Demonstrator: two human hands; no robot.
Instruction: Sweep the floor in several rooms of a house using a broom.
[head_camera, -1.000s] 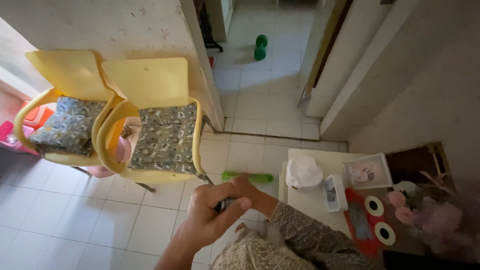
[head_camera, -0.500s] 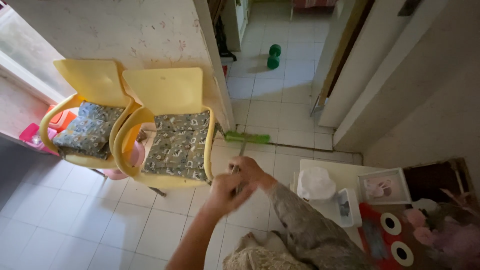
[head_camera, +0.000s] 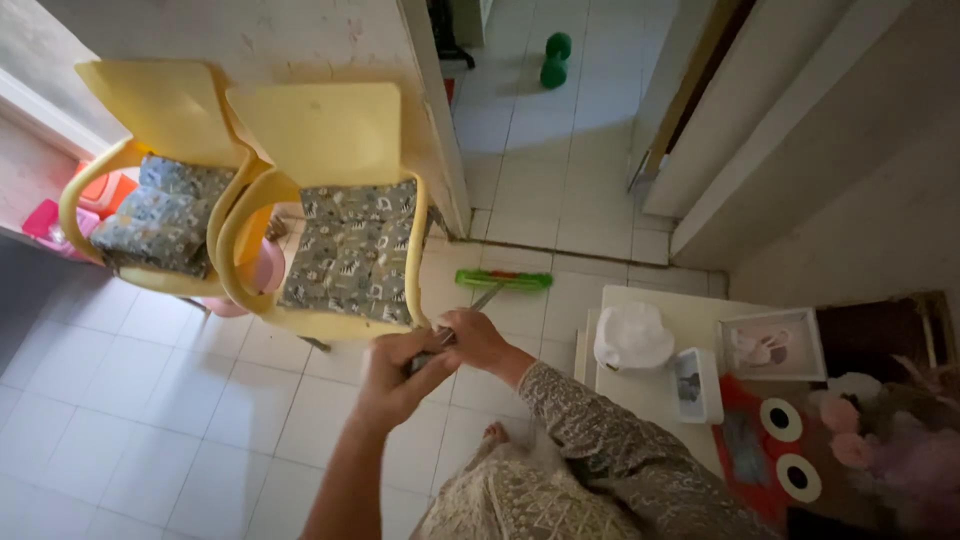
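Left hand (head_camera: 395, 375) closed around the mop handle (head_camera: 455, 325), lower on the shaft; right hand (head_camera: 478, 338) wrapped around the same handle just beyond it, the two touching or nearly so. Both forearms extended forward and slightly left, left arm bare, right arm in a patterned sleeve, wrists bent down toward the floor. Handle angled away from the body toward the far right, ending in a flat green mop head (head_camera: 503, 280) laid on the white tiled floor (head_camera: 150, 400), near the base of the wall corner (head_camera: 440, 190).

Immediately left of the hands: two yellow plastic chairs, the nearer chair (head_camera: 330, 230) with a grey patterned cushion, its front rim almost against the left hand; the second chair (head_camera: 160, 190) further left, overlapping the first. Right of the hands: a low white bench (head_camera: 680, 310) carrying a white cap, a small box and a framed picture. Far beyond: a green dumbbell (head_camera: 553, 58) on the tiles by a doorway.

Risks judged from this position: handle or knuckles striking the nearer chair rim through close clearance; mop head jamming against the wall corner if pushed further; bench contents knocked by a wide swing to the right.
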